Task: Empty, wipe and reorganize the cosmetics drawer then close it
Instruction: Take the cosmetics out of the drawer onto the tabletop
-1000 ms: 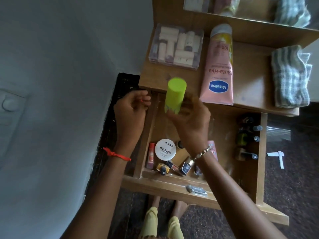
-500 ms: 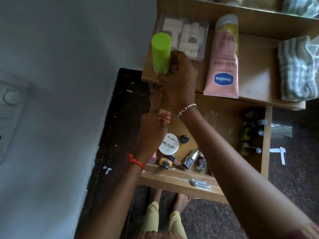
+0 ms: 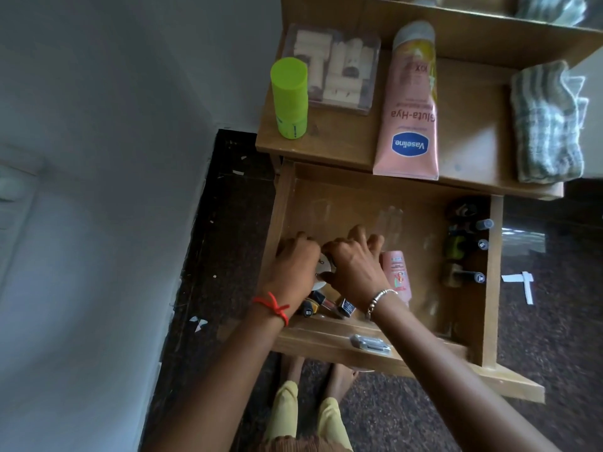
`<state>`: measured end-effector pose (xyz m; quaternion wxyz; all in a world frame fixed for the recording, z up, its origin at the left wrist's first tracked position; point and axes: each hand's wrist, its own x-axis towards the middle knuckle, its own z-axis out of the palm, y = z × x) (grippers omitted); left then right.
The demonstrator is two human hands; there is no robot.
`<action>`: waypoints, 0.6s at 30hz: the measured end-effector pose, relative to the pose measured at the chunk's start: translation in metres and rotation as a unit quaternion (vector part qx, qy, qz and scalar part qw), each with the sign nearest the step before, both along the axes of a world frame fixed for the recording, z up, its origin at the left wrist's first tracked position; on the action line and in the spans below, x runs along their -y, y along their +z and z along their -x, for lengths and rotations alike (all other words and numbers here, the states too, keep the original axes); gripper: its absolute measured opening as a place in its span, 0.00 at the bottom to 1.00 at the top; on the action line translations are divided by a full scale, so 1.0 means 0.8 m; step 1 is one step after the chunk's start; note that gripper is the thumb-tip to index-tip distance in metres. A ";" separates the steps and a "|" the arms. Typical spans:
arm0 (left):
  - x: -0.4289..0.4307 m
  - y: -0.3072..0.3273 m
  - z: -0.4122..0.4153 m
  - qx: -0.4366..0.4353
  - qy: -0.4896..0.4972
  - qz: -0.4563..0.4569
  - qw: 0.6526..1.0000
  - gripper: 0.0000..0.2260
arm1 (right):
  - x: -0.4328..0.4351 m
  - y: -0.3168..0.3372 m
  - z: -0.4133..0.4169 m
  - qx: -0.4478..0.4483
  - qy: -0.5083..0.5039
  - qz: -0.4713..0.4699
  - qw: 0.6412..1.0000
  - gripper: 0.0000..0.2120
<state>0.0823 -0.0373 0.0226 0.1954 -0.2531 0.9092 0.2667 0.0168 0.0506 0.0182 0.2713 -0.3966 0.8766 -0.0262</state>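
Note:
The wooden drawer [image 3: 490, 288] stands pulled out. Both my hands reach into its left part. My left hand [image 3: 295, 267] is curled over the items by the left wall, and what it grips is hidden. My right hand [image 3: 354, 262] curls beside it, thumb on a white round tub [image 3: 323, 268] wedged between the two hands. Small nail polish bottles [image 3: 326, 306] lie under my wrists by the drawer front. A small pink tube [image 3: 396, 272] lies to the right of my right hand. A lime-green bottle [image 3: 289, 99] stands upright on the tabletop [image 3: 346, 141], held by neither hand.
On the tabletop lie a clear box [image 3: 332, 70] of pale rollers, a pink Vaseline tube [image 3: 411, 119] and a folded striped cloth [image 3: 545, 122]. Several dark nail polish bottles [image 3: 466, 246] line the drawer's right wall. A grey wall stands at the left; my feet are under the drawer.
My right hand set the green bottle upright on the tabletop's left corner, let go and dropped back into the drawer. My left hand moved down onto the items there.

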 end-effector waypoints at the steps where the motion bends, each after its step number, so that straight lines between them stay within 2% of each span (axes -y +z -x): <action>1: 0.000 -0.004 -0.002 -0.012 -0.004 -0.001 1.000 0.14 | 0.000 -0.003 0.000 0.002 0.002 0.003 1.000 0.17; 10: 0.004 -0.010 0.000 -0.031 0.016 0.004 0.999 0.13 | 0.006 -0.007 0.003 0.012 -0.011 0.004 1.000 0.16; 13: 0.010 -0.010 0.002 -0.032 0.020 -0.004 0.999 0.13 | 0.003 -0.004 0.003 0.034 -0.045 0.029 0.998 0.15; 16: 0.021 0.000 0.005 -0.013 0.037 -0.061 0.997 0.20 | 0.000 0.011 0.003 0.054 -0.113 0.092 0.988 0.10; 18: 0.033 0.016 0.006 -0.043 0.071 -0.124 0.989 0.22 | -0.005 0.028 0.006 0.064 -0.160 0.148 0.974 0.10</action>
